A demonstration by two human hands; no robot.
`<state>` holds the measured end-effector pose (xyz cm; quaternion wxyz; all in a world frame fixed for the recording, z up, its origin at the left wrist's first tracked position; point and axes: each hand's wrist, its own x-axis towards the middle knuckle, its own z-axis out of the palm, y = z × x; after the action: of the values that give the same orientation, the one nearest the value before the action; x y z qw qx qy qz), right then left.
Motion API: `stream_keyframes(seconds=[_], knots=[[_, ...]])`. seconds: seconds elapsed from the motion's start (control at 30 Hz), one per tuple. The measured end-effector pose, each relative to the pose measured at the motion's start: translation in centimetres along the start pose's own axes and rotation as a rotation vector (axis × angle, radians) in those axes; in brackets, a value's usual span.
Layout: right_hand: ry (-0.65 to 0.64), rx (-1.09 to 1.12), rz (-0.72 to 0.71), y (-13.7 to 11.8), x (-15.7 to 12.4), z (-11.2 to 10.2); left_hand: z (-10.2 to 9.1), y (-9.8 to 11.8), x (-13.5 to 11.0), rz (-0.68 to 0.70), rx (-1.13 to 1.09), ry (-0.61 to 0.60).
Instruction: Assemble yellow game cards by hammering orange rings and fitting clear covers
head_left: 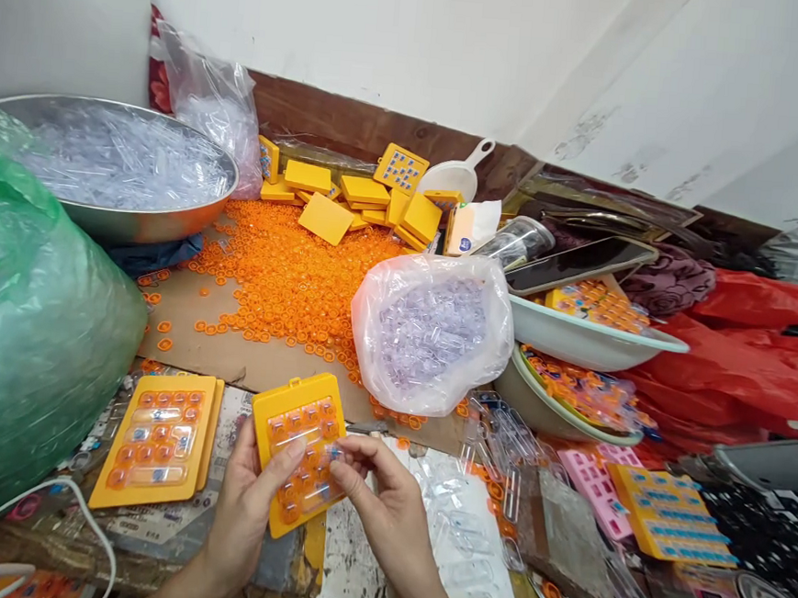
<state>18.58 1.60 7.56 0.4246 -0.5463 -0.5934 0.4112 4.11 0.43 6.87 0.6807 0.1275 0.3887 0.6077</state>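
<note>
A yellow plastic panel (326,399) with rows of orange rings under clear caps is tilted up before me. My left hand (253,481) grips its left edge, thumb across the front. On the panel's right side, the fingertips of my right hand (380,486) are pinched together against the caps; what lies between them is too small to make out. To the left, a similar yellow panel (156,446) rests on top of another. Beyond the panels, many small orange rings (283,271) are spread over cardboard. A white plastic bag (431,329) of clear pieces stands near my right hand.
A metal bowl (130,209) of clear plastic pieces and a green bag (41,363) stand left. Yellow boxes (326,220) are piled at the back. Stacked basins (589,337) stand right, above a pink tray (595,489). A white cable (95,519) crosses the lower left.
</note>
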Motion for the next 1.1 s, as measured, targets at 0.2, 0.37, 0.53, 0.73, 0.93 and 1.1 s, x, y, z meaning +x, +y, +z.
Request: stream_keyframes(seconds=[0.2,0.37,0.53,0.73,0.93,1.1], knots=[[0.084,0.099,0.029,0.3,-0.5,1.1,0.0,0.3,-1.4,0.123,0.024,0.009],[-0.006,0.254,0.143,-0.3,-0.6,1.7,0.2,1.1,-2.2,0.129,0.022,0.019],[-0.027,0.429,0.235,-1.0,-0.6,2.1,-0.5,1.1,-2.9,0.134,0.047,0.043],[-0.117,0.532,0.271,-1.5,-0.1,4.6,-1.0,3.2,-3.4,0.175,0.162,0.141],[-0.304,0.246,0.159,-2.3,0.5,10.1,-4.7,9.9,-0.9,0.199,0.409,0.205],[-0.263,-0.103,0.053,-1.9,1.3,14.3,-10.9,11.1,1.3,0.378,0.826,0.408]])
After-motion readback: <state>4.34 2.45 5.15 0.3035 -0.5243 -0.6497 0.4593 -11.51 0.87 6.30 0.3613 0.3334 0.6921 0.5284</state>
